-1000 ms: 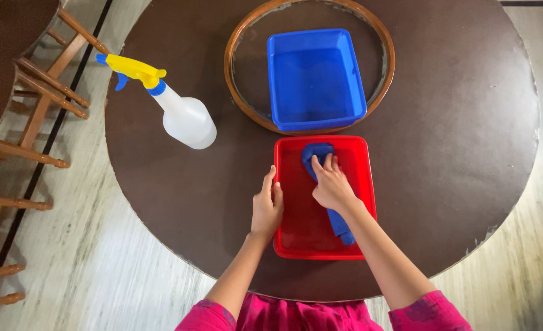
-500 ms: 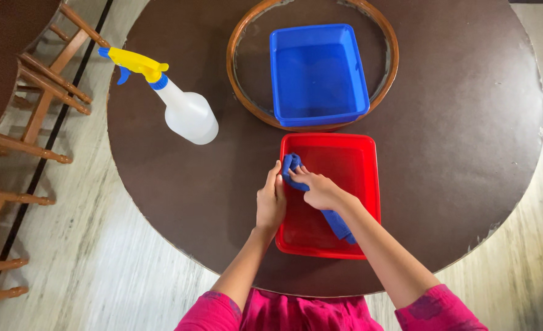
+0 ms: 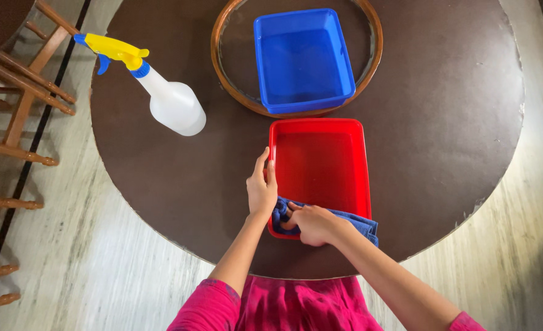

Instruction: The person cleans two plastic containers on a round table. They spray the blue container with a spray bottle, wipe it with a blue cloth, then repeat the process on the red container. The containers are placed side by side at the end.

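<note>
- Round dark-brown wooden table (image 3: 443, 110) bears everything.
- Red rectangular plastic tray (image 3: 320, 165) sits at the near edge, below a blue plastic tray (image 3: 302, 58).
- White spray bottle (image 3: 170, 104) lies left.
- Blue cloth (image 3: 351, 219) drapes the red tray's near rim.
- Left hand (image 3: 261, 190) grips the tray's left rim; right hand (image 3: 313, 224) is closed on the cloth.

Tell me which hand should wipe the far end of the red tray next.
Right, probably. The right hand already presses the blue cloth on the near end of the red tray, whose far end lies bare ahead of it. The left hand grips the tray's left rim, steadying it.
</note>
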